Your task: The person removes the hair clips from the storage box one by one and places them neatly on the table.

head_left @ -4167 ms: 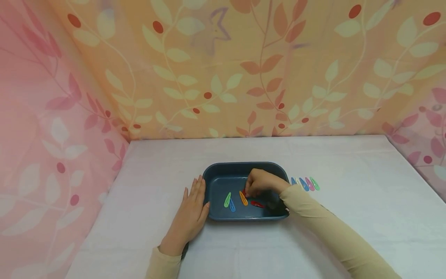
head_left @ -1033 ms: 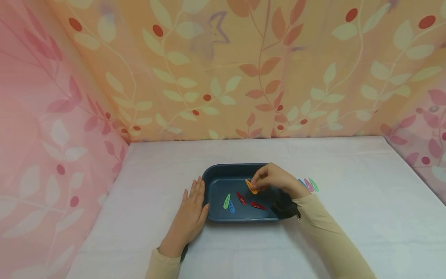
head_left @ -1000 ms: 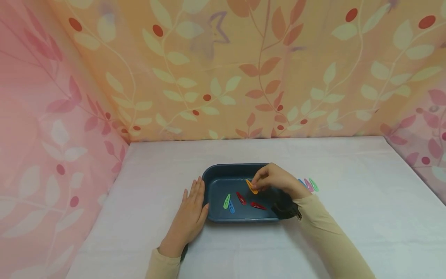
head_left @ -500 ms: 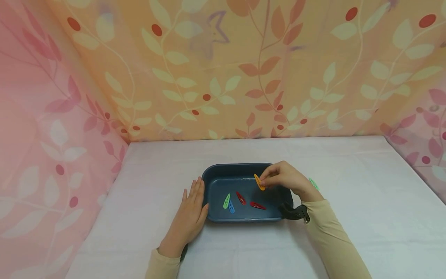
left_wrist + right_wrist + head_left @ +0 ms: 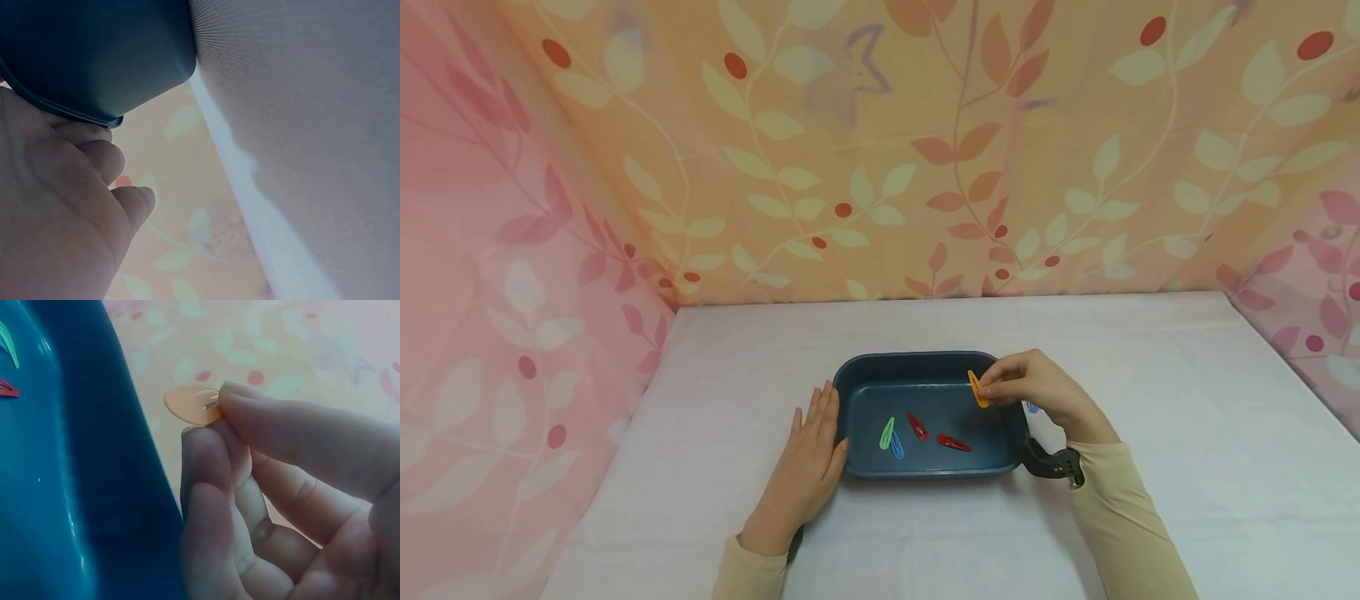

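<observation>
My right hand (image 5: 1047,392) pinches an orange snap hair clip (image 5: 977,389) between thumb and fingertips, over the right side of a dark blue tray (image 5: 925,474). In the right wrist view the orange clip (image 5: 194,405) sticks out past the fingertips beside the tray wall (image 5: 134,487). My left hand (image 5: 805,462) rests with straight fingers along the tray's left rim; the left wrist view shows its fingers (image 5: 103,159) at that rim. Inside the tray lie a green clip (image 5: 887,433), a blue clip (image 5: 897,445) overlapping it, and two red clips, one left (image 5: 917,427) and one right (image 5: 954,443).
Part of a blue clip (image 5: 1033,407) shows on the white tablecloth (image 5: 1210,417) right of the tray; my right hand hides what lies beside it. A dark strap (image 5: 1052,462) circles the right wrist, close to the tray's right edge. A leaf-patterned cloth (image 5: 880,167) stands behind.
The right hand took the orange clip from the tray floor, lifted it and carried it rightward to the tray's right side. It now covers most of the clips outside. The left hand stayed put.
</observation>
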Available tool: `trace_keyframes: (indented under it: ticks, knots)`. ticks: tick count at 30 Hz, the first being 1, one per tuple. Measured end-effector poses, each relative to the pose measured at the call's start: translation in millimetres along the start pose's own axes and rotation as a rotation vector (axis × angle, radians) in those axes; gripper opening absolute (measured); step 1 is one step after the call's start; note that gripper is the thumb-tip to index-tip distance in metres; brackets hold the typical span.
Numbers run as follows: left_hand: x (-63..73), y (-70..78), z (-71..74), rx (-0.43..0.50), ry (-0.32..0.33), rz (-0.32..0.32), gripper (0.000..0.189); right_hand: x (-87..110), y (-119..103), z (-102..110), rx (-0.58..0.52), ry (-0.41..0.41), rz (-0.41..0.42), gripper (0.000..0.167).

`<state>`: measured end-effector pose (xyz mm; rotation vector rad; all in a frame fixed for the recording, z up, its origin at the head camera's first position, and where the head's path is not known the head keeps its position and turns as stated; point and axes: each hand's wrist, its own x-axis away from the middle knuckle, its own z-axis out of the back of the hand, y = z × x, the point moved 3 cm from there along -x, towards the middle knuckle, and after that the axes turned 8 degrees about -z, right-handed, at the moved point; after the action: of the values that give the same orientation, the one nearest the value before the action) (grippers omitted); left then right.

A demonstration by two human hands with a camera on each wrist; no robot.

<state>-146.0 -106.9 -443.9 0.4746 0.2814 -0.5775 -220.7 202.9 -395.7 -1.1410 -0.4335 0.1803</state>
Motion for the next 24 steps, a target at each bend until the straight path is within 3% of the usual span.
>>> trace_keyframes:
  ticks: [24]
  knots:
    - [-0.2, -1.8, -2.8, -0.014, -0.004, -0.001, 0.063, 12.6, 14, 32, -0.008, 0.083, 0.009, 0.021]
